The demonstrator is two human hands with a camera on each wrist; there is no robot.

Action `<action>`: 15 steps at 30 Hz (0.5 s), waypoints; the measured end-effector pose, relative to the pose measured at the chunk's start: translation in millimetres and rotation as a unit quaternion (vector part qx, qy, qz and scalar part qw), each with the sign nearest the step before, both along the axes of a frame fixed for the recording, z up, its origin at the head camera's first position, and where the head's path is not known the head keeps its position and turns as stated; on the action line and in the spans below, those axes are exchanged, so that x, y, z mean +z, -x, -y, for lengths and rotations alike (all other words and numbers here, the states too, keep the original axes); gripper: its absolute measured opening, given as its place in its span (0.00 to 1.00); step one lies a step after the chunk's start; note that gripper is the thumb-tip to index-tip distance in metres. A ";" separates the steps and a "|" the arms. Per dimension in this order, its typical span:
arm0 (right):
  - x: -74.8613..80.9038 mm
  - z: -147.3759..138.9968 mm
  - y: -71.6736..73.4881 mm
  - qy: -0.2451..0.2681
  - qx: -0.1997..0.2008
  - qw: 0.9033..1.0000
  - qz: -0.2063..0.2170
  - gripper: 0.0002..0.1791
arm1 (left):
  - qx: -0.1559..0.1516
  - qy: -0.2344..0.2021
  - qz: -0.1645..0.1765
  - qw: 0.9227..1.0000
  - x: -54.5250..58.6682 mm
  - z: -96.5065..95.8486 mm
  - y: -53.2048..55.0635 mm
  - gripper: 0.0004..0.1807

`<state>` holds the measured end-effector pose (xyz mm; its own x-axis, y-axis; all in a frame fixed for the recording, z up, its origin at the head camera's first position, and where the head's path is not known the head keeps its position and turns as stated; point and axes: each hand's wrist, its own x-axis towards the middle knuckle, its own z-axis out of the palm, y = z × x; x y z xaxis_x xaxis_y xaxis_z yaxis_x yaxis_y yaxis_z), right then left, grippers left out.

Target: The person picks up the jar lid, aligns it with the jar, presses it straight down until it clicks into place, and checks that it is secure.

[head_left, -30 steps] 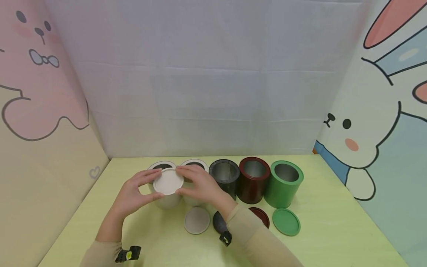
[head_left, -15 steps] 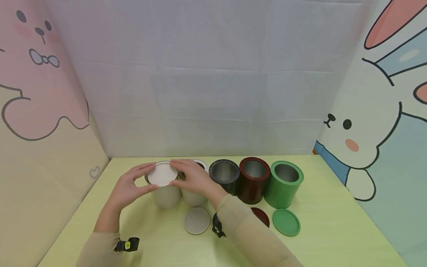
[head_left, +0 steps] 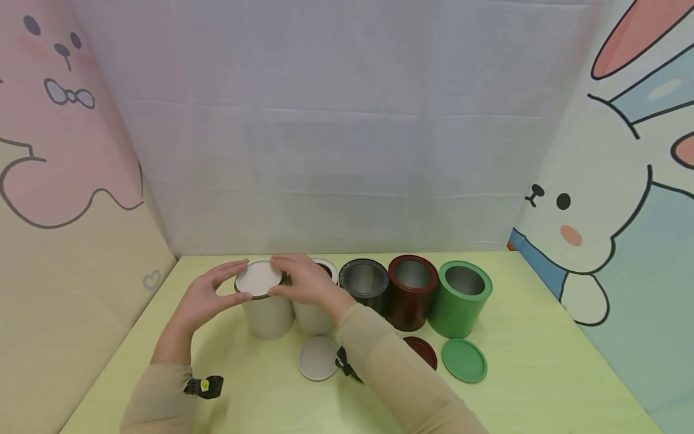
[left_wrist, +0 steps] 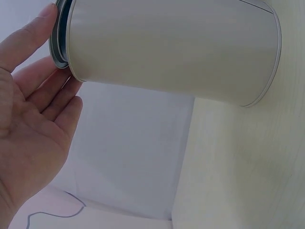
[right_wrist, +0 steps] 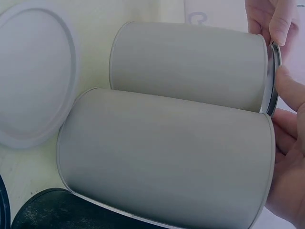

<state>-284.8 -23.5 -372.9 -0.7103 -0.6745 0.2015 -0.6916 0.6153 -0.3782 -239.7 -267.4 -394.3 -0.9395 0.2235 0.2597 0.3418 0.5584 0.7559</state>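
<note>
Lowered since the earlier frame, the white lid [head_left: 258, 278] covers the leftmost can [head_left: 271, 319], not flush with its rim. Left hand [head_left: 202, 299] and right hand [head_left: 309, 283] pinch the lid's opposite edges. Another lid [head_left: 317, 360] lies nearer, to the right, on the table [head_left: 260, 392].

Yellow-green counter [head_left: 542, 361] | in a row stand leftmost pale can [head_left: 269, 319], second pale can [head_left: 313, 318], black can [head_left: 367, 295], dark red can [head_left: 409, 307], green can [head_left: 455, 310] | before them lie grey-white lid [head_left: 317, 359], dark red lid [head_left: 423, 351], green lid [head_left: 464, 360]
</note>
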 end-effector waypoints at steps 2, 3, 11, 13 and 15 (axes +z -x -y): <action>0.3 1.4 0.2 -0.008 0.000 1.000 0.000 0.35 | -0.002 0.001 0.005 1.000 -0.9 1.1 1.5 0.39; -0.2 1.9 0.9 -0.015 -0.001 1.000 0.000 0.35 | -0.002 0.000 0.009 1.000 -2.0 1.6 2.6 0.39; -5.0 5.1 7.1 -0.036 -0.004 0.999 -0.006 0.34 | -0.005 -0.011 0.019 1.000 -6.2 2.5 5.5 0.38; -5.6 5.5 8.3 -0.040 -0.003 0.999 -0.010 0.34 | -0.008 -0.017 0.024 1.000 -6.1 2.9 5.6 0.38; -5.7 5.8 9.1 -0.045 -0.001 0.999 -0.012 0.33 | -0.010 -0.022 0.029 0.999 -5.7 2.8 5.2 0.38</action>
<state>-293.9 -29.3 -378.6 -0.7073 -0.6892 0.1571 -0.6985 0.6471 -0.3057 -244.9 -270.2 -399.9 -0.9489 0.2310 0.2150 0.3069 0.5173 0.7989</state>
